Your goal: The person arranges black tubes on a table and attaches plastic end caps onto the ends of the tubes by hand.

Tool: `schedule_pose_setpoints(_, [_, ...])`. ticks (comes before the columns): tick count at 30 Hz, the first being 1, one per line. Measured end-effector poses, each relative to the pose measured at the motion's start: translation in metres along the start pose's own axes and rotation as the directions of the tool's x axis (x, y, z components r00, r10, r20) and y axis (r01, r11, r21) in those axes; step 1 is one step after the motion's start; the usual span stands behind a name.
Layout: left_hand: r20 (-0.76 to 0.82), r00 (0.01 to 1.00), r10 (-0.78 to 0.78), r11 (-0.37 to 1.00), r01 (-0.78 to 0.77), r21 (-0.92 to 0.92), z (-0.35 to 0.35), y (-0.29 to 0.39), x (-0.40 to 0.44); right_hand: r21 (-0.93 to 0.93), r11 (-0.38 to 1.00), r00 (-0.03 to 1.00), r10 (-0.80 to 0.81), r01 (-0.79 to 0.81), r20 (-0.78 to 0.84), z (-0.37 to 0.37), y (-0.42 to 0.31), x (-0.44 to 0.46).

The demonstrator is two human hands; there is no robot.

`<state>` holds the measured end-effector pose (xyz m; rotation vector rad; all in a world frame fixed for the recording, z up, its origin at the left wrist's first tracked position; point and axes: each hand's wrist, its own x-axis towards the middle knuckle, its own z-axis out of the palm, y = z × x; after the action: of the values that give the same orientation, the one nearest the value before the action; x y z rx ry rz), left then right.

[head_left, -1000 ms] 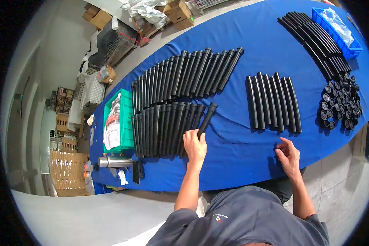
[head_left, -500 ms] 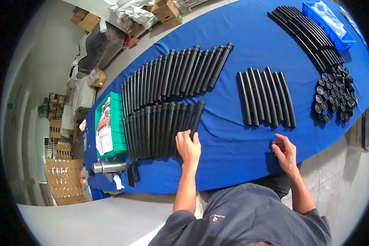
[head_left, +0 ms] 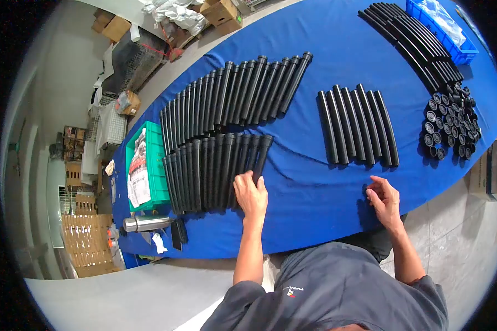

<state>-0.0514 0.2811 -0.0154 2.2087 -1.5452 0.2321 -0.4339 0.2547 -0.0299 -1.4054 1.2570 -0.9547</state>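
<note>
My left hand (head_left: 251, 194) is closed around the lower end of a black capped tube (head_left: 264, 151), the last one on the right of the near row. That tube lies against its neighbours in the row of capped tubes (head_left: 209, 171). Behind it is a second row of capped tubes (head_left: 232, 94). My right hand (head_left: 384, 199) is over the blue cloth with its fingers loosely bent and apart, holding nothing. Several plain black tubes (head_left: 350, 127) without caps lie side by side beyond it. Farther right is a heap of round black caps (head_left: 450, 124).
More plain tubes (head_left: 411, 41) lie at the far right beside a blue crate (head_left: 465, 55). On the left stand a green crate (head_left: 159, 187) with a printed bag, a metal flask (head_left: 146, 223) and a dark phone-like object (head_left: 178, 234). The table has a blue cloth (head_left: 309, 215).
The right-end tube in the near row has shifted slightly left, closer to its neighbours, with my left hand on it. My right hand has hardly moved.
</note>
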Motion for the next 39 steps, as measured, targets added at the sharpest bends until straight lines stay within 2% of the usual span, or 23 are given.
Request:
schedule_pose_setpoints(2, [-0.041,0.999,-0.025,0.998,0.028,0.051,-0.006,0.013,0.005,-0.019,1.000,1.000,-0.002,0.002,0.002,0.000,0.001,-0.006])
schedule_pose_setpoints(6, [0.025,0.999,0.040,0.985,-0.044,0.164,0.005,0.007,0.001,-0.025,0.999,0.999,-0.037,0.037,-0.007,-0.001,0.001,-0.001])
schedule_pose_setpoints(12, [0.078,0.995,0.060,0.983,-0.073,0.170,-0.008,0.011,0.006,-0.019,0.999,0.999,-0.033,0.033,-0.012,-0.001,0.001,-0.003])
schedule_pose_setpoints(13, [0.042,0.995,0.095,0.979,-0.101,0.177,-0.009,0.014,0.005,-0.015,0.998,0.997,-0.067,0.067,-0.022,-0.001,0.002,-0.003])
schedule_pose_setpoints(14, [0.004,0.992,0.125,0.975,-0.124,0.183,-0.007,0.017,0.003,-0.017,1.000,0.999,-0.025,0.024,-0.028,-0.002,0.001,-0.003])
schedule_pose_setpoints(15, [-0.015,0.988,0.152,0.982,-0.150,0.118,-0.002,0.021,-0.001,0.043,0.999,1.000,-0.002,0.003,-0.022,-0.003,-0.001,-0.004])
schedule_pose_setpoints(16, [-0.035,0.985,0.171,0.984,-0.168,0.060,0.000,0.029,-0.005,-0.032,0.999,1.000,-0.014,0.013,-0.012,-0.005,-0.005,-0.003])
schedule_pose_setpoints(19, [-0.016,0.964,0.265,0.943,-0.262,-0.203,0.017,0.049,-0.014,-0.096,0.992,0.996,-0.090,0.087,-0.025,-0.009,-0.014,-0.002])
schedule_pose_setpoints(21, [-0.023,0.960,0.278,0.911,-0.271,-0.311,0.020,0.068,-0.018,-0.139,0.979,0.987,-0.157,0.150,-0.038,-0.013,-0.012,-0.003])
schedule_pose_setpoints(24, [0.176,0.979,0.102,0.867,-0.001,-0.499,0.023,0.088,-0.021,-0.353,0.897,0.926,-0.340,0.267,-0.164,-0.035,-0.019,-0.001])
schedule_pose_setpoints(26, [0.117,0.978,0.172,0.865,-0.094,-0.492,0.035,0.088,-0.024,-0.459,0.883,0.914,-0.264,0.100,-0.309,-0.058,-0.030,0.002])
schedule_pose_setpoints(30, [0.059,0.977,0.206,0.856,-0.151,-0.494,0.038,0.079,-0.028,-0.723,0.690,0.759,-0.451,-0.037,-0.469,-0.123,-0.022,0.015])
schedule_pose_setpoints(31, [0.055,0.976,0.211,0.859,-0.158,-0.487,0.037,0.079,-0.028,-0.757,0.650,0.754,-0.464,-0.067,-0.465,-0.139,-0.016,0.018])
schedule_pose_setpoints(33, [0.044,0.973,0.226,0.857,-0.177,-0.485,0.039,0.079,-0.026,-0.791,0.598,0.784,-0.428,-0.127,-0.450,-0.164,-0.009,0.022])
schedule_pose_setpoints(36, [0.030,0.968,0.251,0.848,-0.205,-0.489,0.039,0.077,-0.028,-0.776,0.628,0.791,-0.442,-0.064,-0.423,-0.177,0.000,0.029])
schedule_pose_setpoints(37, [0.022,0.967,0.252,0.847,-0.210,-0.489,0.038,0.079,-0.027,-0.780,0.619,0.836,-0.375,-0.096,-0.400,-0.178,0.004,0.031])
schedule_pose_setpoints(39, [0.019,0.967,0.256,0.849,-0.215,-0.483,0.036,0.079,-0.028,-0.775,0.619,0.859,-0.322,-0.126,-0.397,-0.177,0.013,0.036])
